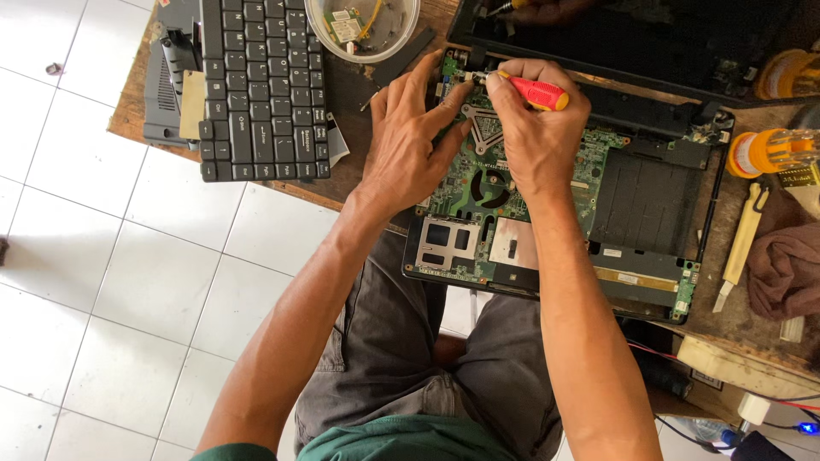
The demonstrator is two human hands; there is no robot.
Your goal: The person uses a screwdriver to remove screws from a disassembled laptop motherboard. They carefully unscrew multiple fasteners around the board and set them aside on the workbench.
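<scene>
The right hand (534, 128) is closed around a small screwdriver with a red and yellow plastic handle (534, 92), its tip set down at the far left corner of the green circuit board (512, 183) that lies bare inside an opened black laptop base (649, 201). The left hand (410, 137) holds nothing: it lies flat with fingers spread, palm pressing on the board's left edge, fingertips reaching up beside the screwdriver tip, seemingly steadying the spot. A silver triangular metal bracket (485, 124) sits on the board just under both hands, with a round black fan opening (489, 186) below it. The step in hand looks like working a screw at that corner; the screw itself is too small to make out. The next move calls for a straight, steady driver and a firm hold on the board so the tip does not slip onto nearby parts. On the wooden table (350, 94) to the left lies a detached black keyboard (260, 85), and a clear round plastic tub of small parts (363, 26) stands beyond the hands.
</scene>
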